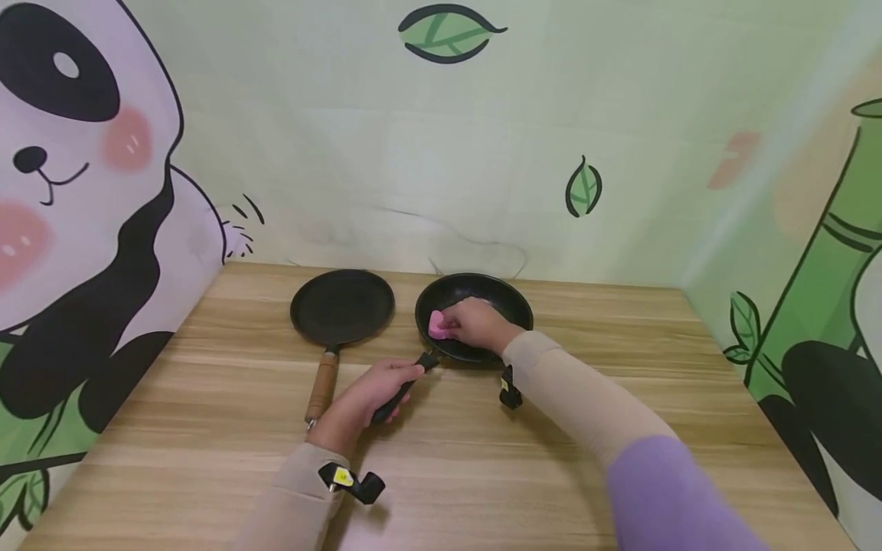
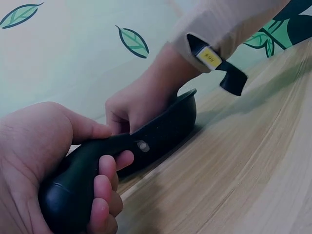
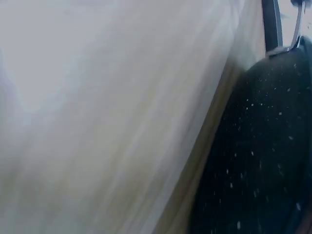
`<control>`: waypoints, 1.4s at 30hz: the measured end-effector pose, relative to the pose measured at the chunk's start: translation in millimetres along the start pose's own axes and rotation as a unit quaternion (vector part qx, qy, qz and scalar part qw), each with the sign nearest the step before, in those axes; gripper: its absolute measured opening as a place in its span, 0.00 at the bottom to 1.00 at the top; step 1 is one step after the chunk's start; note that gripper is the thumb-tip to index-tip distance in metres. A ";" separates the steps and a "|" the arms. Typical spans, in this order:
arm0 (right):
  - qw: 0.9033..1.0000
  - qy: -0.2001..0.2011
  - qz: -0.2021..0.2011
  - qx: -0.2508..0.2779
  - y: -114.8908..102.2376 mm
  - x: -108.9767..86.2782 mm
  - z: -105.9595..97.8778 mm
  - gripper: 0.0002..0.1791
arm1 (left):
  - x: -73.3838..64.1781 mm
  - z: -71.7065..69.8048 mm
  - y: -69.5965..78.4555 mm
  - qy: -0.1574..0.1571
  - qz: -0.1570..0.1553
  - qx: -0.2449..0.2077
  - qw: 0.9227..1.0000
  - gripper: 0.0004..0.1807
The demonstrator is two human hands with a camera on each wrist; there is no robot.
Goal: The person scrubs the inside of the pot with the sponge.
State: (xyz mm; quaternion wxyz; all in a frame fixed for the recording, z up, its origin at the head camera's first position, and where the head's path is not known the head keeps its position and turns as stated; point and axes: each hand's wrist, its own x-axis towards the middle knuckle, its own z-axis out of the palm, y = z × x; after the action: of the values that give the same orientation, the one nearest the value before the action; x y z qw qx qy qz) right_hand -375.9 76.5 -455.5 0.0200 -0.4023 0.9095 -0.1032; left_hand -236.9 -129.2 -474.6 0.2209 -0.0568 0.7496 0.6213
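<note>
A black frying pan (image 1: 475, 285) sits on the table toward the back. My left hand (image 1: 379, 385) grips its black handle (image 2: 63, 195), fingers curled underneath and thumb along the top in the left wrist view. Inside the pan, my right hand (image 1: 478, 323) pinches a small pink sponge (image 1: 436, 325) against the left part of the inner surface. From the left wrist the sponge is hidden behind the pan wall. The right wrist view has only the pan's speckled dark side (image 3: 258, 161) at its right edge, with neither the fingers nor the sponge showing.
Left of the frying pan lies a flat black griddle pan (image 1: 342, 306), its wooden handle (image 1: 322, 386) pointing toward me and passing close by my left wrist. The wooden table (image 1: 620, 337) ends at a wall covering (image 1: 468, 199) printed with pandas and leaves.
</note>
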 end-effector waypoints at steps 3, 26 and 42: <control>0.999 -0.016 -0.033 0.006 -2.9 -11.8 -5.0 0.07 | -1.0 1.0 0.3 0.008 0.002 -0.005 1.000 0.23; 0.996 -0.078 -0.034 -0.002 30.8 -42.9 -28.5 0.07 | -7.1 -2.5 1.8 0.032 0.008 -0.008 0.999 0.22; 0.990 0.026 0.124 -0.060 40.7 -15.7 -12.6 0.08 | -0.1 -0.5 -2.3 -0.001 0.029 0.014 0.999 0.23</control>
State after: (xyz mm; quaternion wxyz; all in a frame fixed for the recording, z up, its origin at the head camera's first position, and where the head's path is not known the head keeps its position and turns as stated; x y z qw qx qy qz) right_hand -396.4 116.8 -452.1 -0.0153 -0.2839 0.9571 -0.0560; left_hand -236.1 -130.3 -476.5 0.2044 -0.0317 0.7596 0.6166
